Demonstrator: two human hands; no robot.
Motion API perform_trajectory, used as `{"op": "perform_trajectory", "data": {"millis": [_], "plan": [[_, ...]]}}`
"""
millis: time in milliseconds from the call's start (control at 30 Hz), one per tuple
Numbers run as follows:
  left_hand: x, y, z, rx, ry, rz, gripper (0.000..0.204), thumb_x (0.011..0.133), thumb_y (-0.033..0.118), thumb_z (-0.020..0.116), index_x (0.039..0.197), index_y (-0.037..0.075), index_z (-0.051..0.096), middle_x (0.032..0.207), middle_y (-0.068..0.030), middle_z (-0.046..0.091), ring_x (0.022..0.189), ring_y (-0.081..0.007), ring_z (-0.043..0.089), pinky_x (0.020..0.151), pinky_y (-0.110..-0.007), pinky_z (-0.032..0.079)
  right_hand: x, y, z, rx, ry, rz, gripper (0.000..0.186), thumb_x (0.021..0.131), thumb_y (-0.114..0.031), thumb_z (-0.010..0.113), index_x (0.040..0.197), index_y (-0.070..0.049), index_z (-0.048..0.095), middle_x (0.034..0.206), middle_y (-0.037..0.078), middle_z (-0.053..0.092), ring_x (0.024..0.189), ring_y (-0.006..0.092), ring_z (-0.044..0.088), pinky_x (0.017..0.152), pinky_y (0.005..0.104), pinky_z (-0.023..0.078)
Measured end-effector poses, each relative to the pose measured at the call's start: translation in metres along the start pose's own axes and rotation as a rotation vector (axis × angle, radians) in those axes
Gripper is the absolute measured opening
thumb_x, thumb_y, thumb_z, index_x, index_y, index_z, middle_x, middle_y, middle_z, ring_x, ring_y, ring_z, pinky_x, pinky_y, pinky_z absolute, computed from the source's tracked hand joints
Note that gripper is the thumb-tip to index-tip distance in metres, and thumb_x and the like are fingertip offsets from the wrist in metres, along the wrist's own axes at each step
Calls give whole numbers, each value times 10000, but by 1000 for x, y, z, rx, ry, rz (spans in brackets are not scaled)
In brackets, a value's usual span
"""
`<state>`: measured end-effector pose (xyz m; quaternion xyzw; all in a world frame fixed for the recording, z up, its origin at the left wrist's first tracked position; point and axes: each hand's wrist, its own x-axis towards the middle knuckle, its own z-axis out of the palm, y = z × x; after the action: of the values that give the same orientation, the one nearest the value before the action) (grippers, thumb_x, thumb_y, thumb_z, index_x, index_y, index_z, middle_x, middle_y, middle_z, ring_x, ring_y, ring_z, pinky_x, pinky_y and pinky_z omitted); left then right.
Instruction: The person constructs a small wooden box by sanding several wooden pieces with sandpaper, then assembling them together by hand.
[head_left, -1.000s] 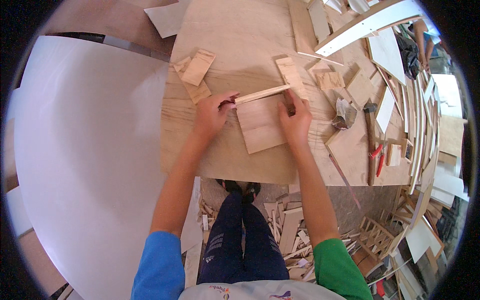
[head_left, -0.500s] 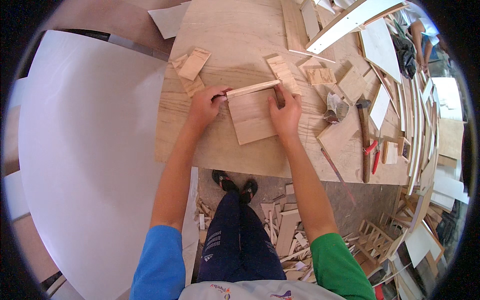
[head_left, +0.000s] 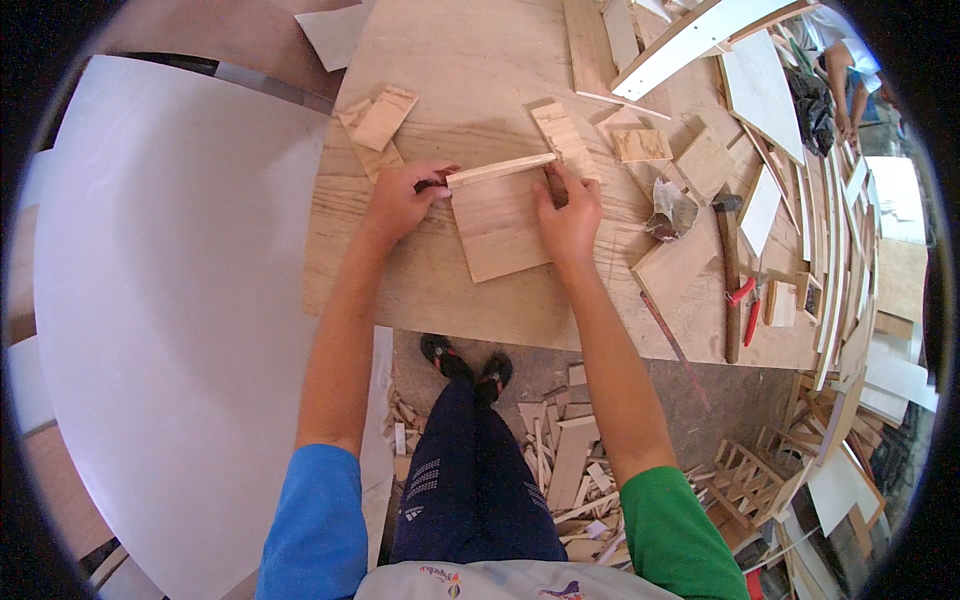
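Note:
A square wooden panel (head_left: pixel 505 232) lies on the worktable, with a narrow wooden strip (head_left: pixel 502 168) along its far edge. My left hand (head_left: pixel 402 203) has its fingers curled at the strip's left end; the fingertips are partly hidden. At the other end, my right hand (head_left: pixel 570 215) holds the strip and the panel's right edge, index finger at the strip's tip and thumb lower on the panel. Beyond my left hand, a small wooden block (head_left: pixel 385 118) rests on a wooden piece. Past my right hand lies another short board (head_left: pixel 562 138).
To the right on the worktable (head_left: pixel 400 300) are a torn plastic bag (head_left: pixel 672 211), a hammer (head_left: pixel 729 280) and red-handled pliers (head_left: pixel 745 300). A big white sheet (head_left: pixel 190 300) stands left. Offcuts (head_left: pixel 570 460) litter the floor. Another person's arm (head_left: pixel 848 95) shows far right.
The whole view has shifted slightly. Both hands keep their places at the ends of the strip, and the panel stays under it.

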<state>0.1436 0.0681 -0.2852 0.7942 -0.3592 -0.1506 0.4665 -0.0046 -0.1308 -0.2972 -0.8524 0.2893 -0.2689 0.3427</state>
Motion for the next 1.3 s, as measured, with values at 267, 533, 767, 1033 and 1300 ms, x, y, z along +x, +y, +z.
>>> {"op": "perform_trajectory", "data": {"millis": [267,533,767,1033,1300], "plan": [[-6,7,6,74,98,52,361,738,19,723,1094,77,698,919,-126,717,827,-242,692,742,-327,531,1,7,4,16,-2,7,427,755,-146,770,1166,-73,677,926,180,636,907,336,587,815,406,498],[-8,7,5,40,106,20,311,760,98,754,1070,92,721,964,-113,717,864,-226,688,782,-340,522,1,1,2,42,22,-32,422,762,-125,757,1159,-17,661,997,178,667,926,332,575,838,405,492],[-8,-6,4,-8,97,84,411,767,134,753,1173,142,687,951,-97,709,931,-235,680,844,-346,499,0,-6,0,32,2,-37,425,755,-102,751,1159,-12,658,1041,114,709,946,317,562,876,400,476],[-6,7,1,70,79,81,600,740,-26,725,1295,174,615,937,-125,676,828,-217,670,767,-312,531,2,-5,1,4,-6,-18,430,759,-116,753,1170,-31,657,1037,141,694,957,332,566,887,414,478],[-6,13,5,156,92,208,416,764,157,729,1169,93,660,975,-142,684,928,-304,622,829,-372,496,1,3,6,-5,4,-15,439,749,-116,756,1171,-43,660,1031,169,680,943,355,569,867,427,484]]}}
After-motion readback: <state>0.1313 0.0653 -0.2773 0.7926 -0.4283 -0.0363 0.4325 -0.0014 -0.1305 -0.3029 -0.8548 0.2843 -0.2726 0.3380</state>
